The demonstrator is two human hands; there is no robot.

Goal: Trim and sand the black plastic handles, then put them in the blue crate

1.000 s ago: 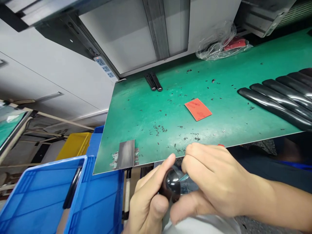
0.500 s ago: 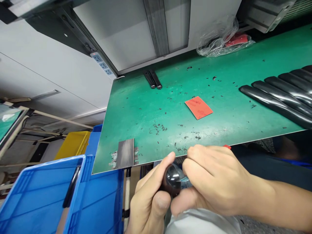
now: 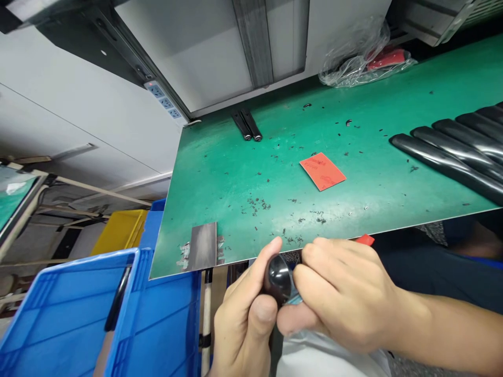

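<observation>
My left hand [image 3: 245,319] is wrapped round a glossy black handle-like piece [image 3: 278,277], whose rounded end faces me between thumb and fingers. Closed tightly beside it is my right hand [image 3: 346,293], gripping a tool whose red end [image 3: 365,240] sticks out behind the knuckles. A thin, bluish-grey, blade-like part [image 3: 294,297] shows between the right fingers and the black piece, seemingly against its edge. Most of the tool is hidden in the fist. Both hands are just below the front edge of the green table [image 3: 231,209].
Dark shavings [image 3: 257,205] litter the tabletop around a red square sheet [image 3: 324,172]. Several long black pieces [image 3: 451,162] lie at right, two short ones [image 3: 247,125] at back. A grey plate [image 3: 203,246] is taped front left. Blue bins [image 3: 157,314] stand left; a plastic bag [image 3: 353,68] lies behind.
The black piece has turned slightly in my left hand, showing more of its rounded end. My right hand has shifted slightly along its edge. The view has moved a little.
</observation>
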